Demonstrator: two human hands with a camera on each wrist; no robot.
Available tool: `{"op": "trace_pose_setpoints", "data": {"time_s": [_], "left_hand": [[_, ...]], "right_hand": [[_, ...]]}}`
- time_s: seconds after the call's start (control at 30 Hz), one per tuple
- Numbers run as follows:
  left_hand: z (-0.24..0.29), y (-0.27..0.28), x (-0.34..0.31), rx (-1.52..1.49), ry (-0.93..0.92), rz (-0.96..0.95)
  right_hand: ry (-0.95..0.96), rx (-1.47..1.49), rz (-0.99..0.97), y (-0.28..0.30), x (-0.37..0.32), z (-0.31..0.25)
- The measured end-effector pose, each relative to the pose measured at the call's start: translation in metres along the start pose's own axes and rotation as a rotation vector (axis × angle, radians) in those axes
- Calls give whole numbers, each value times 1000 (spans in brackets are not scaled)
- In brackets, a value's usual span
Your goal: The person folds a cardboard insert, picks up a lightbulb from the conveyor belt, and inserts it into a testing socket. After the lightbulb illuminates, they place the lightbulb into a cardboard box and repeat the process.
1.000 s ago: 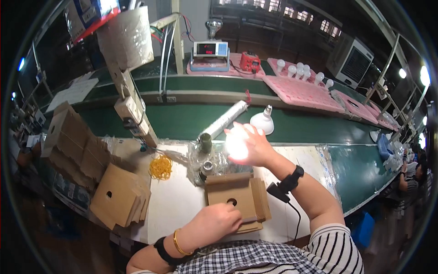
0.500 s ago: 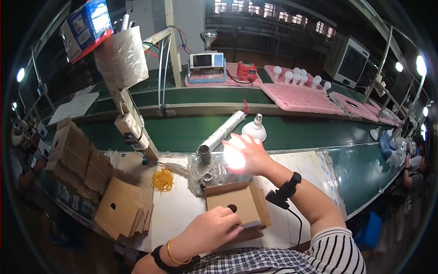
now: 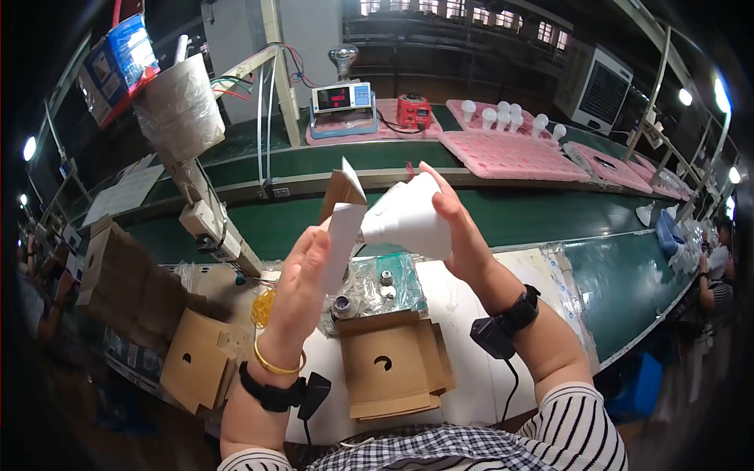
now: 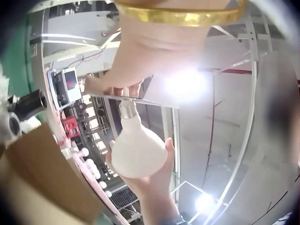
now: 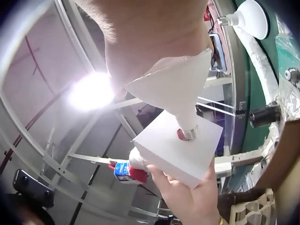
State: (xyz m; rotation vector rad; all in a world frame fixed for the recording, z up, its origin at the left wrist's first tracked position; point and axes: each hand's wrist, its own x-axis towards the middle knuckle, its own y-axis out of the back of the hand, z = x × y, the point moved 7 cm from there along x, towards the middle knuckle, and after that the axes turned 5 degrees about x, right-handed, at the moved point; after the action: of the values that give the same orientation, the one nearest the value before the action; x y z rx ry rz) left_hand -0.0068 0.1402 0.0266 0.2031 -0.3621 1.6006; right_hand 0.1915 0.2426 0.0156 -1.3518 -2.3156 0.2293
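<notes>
Right grip (image 3: 469, 239) spread wide round the broad end of a white bulb (image 3: 412, 218), held aloft; presumably to leave the screw base (image 5: 189, 134) free. Left grip (image 3: 294, 286) nearly closed on a white card (image 3: 343, 243), its hole (image 5: 181, 135) at the base, likely for lining up. Whether inserted: cannot tell. Brown box (image 3: 407, 370) lies near, on the surface (image 3: 471, 377).

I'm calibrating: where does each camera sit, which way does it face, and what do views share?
Head: worn on the head, facing forward and down at the bulb and white cardboard; left hand, right hand and sleeves show.
Left wrist: on that wrist, facing the bulb, ceiling behind; bracelet and both hands show.
Right wrist: on that wrist, facing the bulb and white cardboard; both hands show.
Both wrist views share bulb and ceiling.
</notes>
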Motion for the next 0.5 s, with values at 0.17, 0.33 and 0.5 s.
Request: {"op": "trace_pose_setpoints", "data": {"time_s": [0.17, 0.33, 0.5], "left_hand": [[-35, 3, 52, -229, 111, -40], [-56, 41, 109, -63, -9, 117], [-93, 118, 157, 1014, -225, 163]], "right_hand": [[-72, 149, 24, 1, 43, 3], [-193, 174, -150, -3, 97, 19], [36, -1656, -76, 85, 121, 80]]}}
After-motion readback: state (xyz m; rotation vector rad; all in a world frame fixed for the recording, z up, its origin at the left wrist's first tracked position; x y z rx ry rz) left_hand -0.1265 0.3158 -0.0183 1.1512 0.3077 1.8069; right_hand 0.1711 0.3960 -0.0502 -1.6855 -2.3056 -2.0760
